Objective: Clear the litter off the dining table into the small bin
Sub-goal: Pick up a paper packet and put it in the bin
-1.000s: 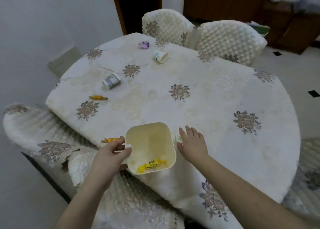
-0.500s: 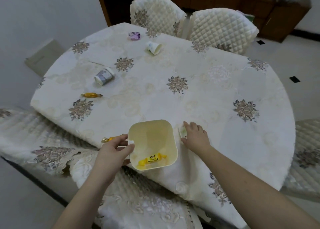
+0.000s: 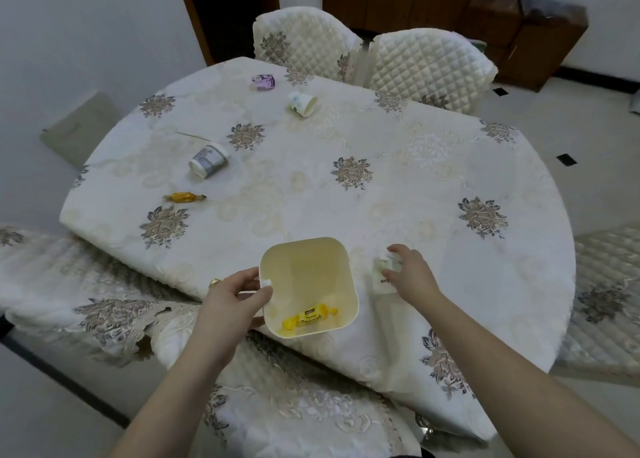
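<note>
A small cream bin [image 3: 306,267] stands at the near edge of the dining table [image 3: 398,187], with a yellow candy wrapper [image 3: 309,316] lying inside. My left hand [image 3: 231,300] grips the bin's left rim. Just right of the bin, my right hand [image 3: 408,273] pinches a small white wrapper [image 3: 382,275]. Loose litter lies farther out on the cloth: a yellow candy [image 3: 183,197], a grey paper cup [image 3: 209,160] on its side, a white paper cup [image 3: 303,103] tipped over, and a purple wrapper [image 3: 264,82]. Another yellow piece [image 3: 214,282] peeks out behind my left hand.
Two quilted chairs [image 3: 426,62] stand at the table's far side. More covered seats lie to the near left [image 3: 86,284] and at the right [image 3: 606,301]. A white wall is on the left, with a dark doorway [image 3: 235,10] behind the table.
My right hand went from lying flat beside the bin to curling its fingers round the white wrapper and lifting it slightly. My left hand stayed on the bin's rim.
</note>
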`<state>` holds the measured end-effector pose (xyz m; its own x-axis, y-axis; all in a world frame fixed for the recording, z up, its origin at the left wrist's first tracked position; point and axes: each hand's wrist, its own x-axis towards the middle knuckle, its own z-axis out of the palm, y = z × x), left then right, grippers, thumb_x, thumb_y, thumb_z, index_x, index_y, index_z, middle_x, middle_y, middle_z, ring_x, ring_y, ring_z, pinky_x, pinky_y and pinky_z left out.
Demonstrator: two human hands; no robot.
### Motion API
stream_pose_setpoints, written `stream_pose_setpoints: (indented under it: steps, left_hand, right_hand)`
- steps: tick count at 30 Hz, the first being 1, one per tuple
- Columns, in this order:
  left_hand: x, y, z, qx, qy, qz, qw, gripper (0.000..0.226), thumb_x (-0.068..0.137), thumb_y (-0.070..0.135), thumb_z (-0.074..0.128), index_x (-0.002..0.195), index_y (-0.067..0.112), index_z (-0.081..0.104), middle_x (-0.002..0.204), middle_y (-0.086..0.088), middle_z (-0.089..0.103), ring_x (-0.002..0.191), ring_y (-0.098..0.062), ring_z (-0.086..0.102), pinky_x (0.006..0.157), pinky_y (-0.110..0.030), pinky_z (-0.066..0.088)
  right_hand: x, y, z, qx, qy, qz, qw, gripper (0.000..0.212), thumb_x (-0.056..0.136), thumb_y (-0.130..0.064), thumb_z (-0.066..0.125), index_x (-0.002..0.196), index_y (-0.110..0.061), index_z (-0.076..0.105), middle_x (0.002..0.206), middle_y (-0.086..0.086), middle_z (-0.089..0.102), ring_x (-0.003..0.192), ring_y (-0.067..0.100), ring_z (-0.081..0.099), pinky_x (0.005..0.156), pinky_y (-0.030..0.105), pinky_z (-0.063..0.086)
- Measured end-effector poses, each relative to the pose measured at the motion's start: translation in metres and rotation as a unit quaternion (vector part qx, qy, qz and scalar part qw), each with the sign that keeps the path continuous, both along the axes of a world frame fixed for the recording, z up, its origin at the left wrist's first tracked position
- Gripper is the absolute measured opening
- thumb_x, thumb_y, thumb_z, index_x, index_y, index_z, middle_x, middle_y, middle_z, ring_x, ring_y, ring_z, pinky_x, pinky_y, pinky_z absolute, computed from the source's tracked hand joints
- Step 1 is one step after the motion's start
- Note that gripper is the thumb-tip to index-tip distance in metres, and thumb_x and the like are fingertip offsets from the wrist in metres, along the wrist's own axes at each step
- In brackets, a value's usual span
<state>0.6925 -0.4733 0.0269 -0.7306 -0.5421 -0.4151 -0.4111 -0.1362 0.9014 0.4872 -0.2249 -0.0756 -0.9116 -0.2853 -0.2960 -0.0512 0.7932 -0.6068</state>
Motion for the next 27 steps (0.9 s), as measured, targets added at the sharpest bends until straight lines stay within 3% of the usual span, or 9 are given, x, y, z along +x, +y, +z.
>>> stream_pose_setpoints:
  steps: [5,9,12,14,16,18,23,27]
  left_hand:
    - [-0.002,0.003,-0.003,0.002,-0.014,-0.018,1.000,0.035,0.090,0.005,0.069,0.123,0.015,0.069,0.107,-0.016,0.069,0.087,-0.022,0.070,0.057,-0.027,0.059]
    - [-0.008,0.010,-0.003,0.001,-0.011,-0.037,0.999,0.035,0.090,0.005,0.068,0.123,0.014,0.069,0.106,-0.015,0.070,0.086,-0.020,0.070,0.055,-0.023,0.058]
    - [-0.013,0.017,-0.003,0.004,-0.015,-0.056,0.998,0.038,0.090,0.007,0.069,0.127,0.015,0.067,0.108,-0.013,0.069,0.089,-0.019,0.071,0.054,-0.021,0.057]
    - [-0.016,0.022,-0.002,0.001,-0.016,-0.071,0.997,0.038,0.089,0.009,0.070,0.126,0.016,0.067,0.107,-0.012,0.069,0.089,-0.020,0.071,0.055,-0.022,0.058]
    - [-0.017,0.027,-0.001,-0.003,-0.017,-0.087,0.996,0.036,0.088,0.010,0.070,0.123,0.020,0.069,0.105,-0.010,0.071,0.089,-0.020,0.072,0.059,-0.026,0.060]
    - [-0.016,0.034,0.001,0.003,-0.014,-0.100,0.995,0.033,0.088,0.010,0.070,0.119,0.022,0.071,0.103,-0.010,0.071,0.086,-0.017,0.073,0.061,-0.029,0.062]
    - [-0.010,0.044,0.005,0.012,-0.013,-0.138,0.990,0.032,0.088,0.010,0.068,0.113,0.029,0.075,0.106,-0.017,0.069,0.094,-0.027,0.072,0.064,-0.031,0.063]
    - [-0.005,0.046,0.005,0.009,-0.013,-0.151,0.988,0.029,0.088,0.011,0.068,0.104,0.034,0.076,0.102,-0.013,0.072,0.084,-0.017,0.074,0.059,-0.026,0.060]
  right_hand:
    - [0.032,0.027,0.066,-0.245,-0.021,-0.113,0.963,0.039,0.081,-0.029,0.074,0.111,-0.045,0.056,0.112,-0.006,0.059,0.094,0.012,0.062,0.070,0.029,0.047]
    - [0.063,0.041,0.120,-0.292,0.028,-0.123,0.948,0.039,0.077,-0.035,0.078,0.105,-0.048,0.054,0.098,-0.018,0.066,0.085,0.003,0.066,0.067,0.029,0.049]
    - [0.085,0.042,0.141,-0.325,0.026,-0.089,0.941,0.041,0.081,-0.021,0.075,0.103,-0.047,0.054,0.092,-0.010,0.069,0.082,0.013,0.070,0.068,0.036,0.053]
    - [0.099,0.038,0.150,-0.322,0.027,-0.048,0.945,0.041,0.086,-0.019,0.069,0.111,-0.049,0.055,0.093,-0.007,0.069,0.084,0.013,0.069,0.072,0.032,0.054]
    - [0.109,0.032,0.156,-0.300,0.034,-0.009,0.953,0.039,0.089,-0.020,0.066,0.113,-0.050,0.058,0.096,-0.017,0.069,0.085,0.003,0.067,0.069,0.015,0.050]
    - [0.117,0.024,0.157,-0.273,0.039,0.025,0.961,0.034,0.089,-0.020,0.066,0.108,-0.047,0.061,0.096,-0.022,0.068,0.086,0.000,0.064,0.067,0.009,0.046]
    - [0.127,0.006,0.154,-0.170,0.073,0.126,0.975,0.030,0.087,-0.021,0.068,0.100,-0.047,0.057,0.099,-0.024,0.064,0.096,-0.004,0.057,0.078,0.008,0.041]
    - [0.127,-0.007,0.144,-0.088,0.081,0.155,0.981,0.024,0.086,-0.021,0.064,0.104,-0.037,0.060,0.106,-0.019,0.062,0.098,-0.002,0.056,0.082,0.016,0.044]
